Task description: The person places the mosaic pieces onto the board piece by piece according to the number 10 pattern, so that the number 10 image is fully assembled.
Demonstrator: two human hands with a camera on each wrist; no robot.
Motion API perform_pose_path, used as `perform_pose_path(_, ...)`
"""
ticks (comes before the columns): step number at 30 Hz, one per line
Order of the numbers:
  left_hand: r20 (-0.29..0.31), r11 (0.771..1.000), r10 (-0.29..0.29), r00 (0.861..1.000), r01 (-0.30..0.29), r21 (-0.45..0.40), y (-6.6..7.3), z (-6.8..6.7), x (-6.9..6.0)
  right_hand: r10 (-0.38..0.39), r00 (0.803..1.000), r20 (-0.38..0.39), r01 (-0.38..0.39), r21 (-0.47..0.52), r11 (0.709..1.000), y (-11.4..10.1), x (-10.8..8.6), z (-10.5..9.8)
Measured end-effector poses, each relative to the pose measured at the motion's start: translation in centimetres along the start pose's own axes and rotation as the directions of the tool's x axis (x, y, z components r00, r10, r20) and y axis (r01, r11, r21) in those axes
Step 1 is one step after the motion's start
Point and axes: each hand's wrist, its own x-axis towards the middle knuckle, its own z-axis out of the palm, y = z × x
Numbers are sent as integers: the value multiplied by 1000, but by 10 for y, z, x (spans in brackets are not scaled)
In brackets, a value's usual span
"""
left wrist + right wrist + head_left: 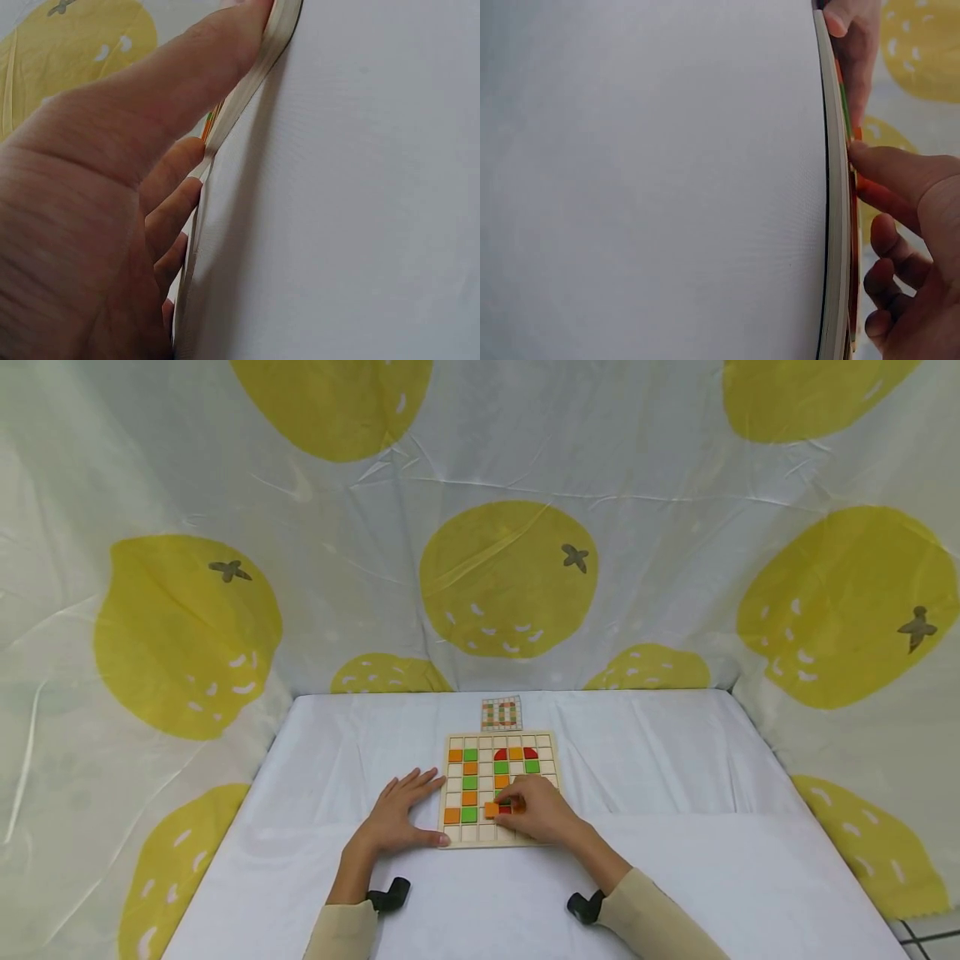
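Note:
A wooden grid board (468, 835) lies on the white table, with orange, green and red tiles in some of its squares. At the board's lower middle, my right hand (546, 810) pinches an orange square tile (491, 810) between thumb and index finger. The tile sits slightly askew to the grid, and my fingers hide part of the board's right side. My left hand (401, 814) is spread at the board's left edge, thumb on the lower left corner. In the left wrist view, the thumb (202, 64) touches the board's edge (255, 79).
Just behind the board lies a small pattern card (501, 713) with coloured squares. White cloth covers the table (645, 752). A lemon-print curtain (652, 552) rises behind and at both sides. Black wrist-camera mounts (390, 895) show below the hands.

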Motion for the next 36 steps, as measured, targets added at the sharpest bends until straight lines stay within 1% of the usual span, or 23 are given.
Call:
perform_pose_path(5, 2, 1000, 2, 1000, -2, -5, -1, 1, 0, 10, 1000, 21, -10, -13, 1000, -3, 1, 3)
perform_pose_path(13, -15, 1000, 25, 1000, -25, -16, -3, 2, 0, -27, 1000, 14, 27, 9, 1000, -11, 0, 0)
perform_pose_path(21, -13, 999, 29, 999, -29, -18, -4, 2, -1, -51, 999, 9, 51, -10, 999, -12, 0, 3)
perform_pose_path(26, -9, 999, 25, 1000, -25, -19, -3, 3, 0, -23, 1000, 19, 24, -25, 999, -12, -1, 2)
perform_pose_path(30, -12, 1000, 23, 1000, -24, -20, -3, 4, 1, 0, 1000, 12, 0, 9, 1000, -8, -4, -2)
perform_pose_path(33, -15, 999, 25, 1000, -25, -31, -3, 5, 1, 36, 999, 3, -36, 58, 998, -1, -10, -10)
perform_pose_path(36, -15, 999, 26, 1000, -26, -45, -5, 5, -2, 59, 998, -8, -58, 77, 995, 11, -19, -24)
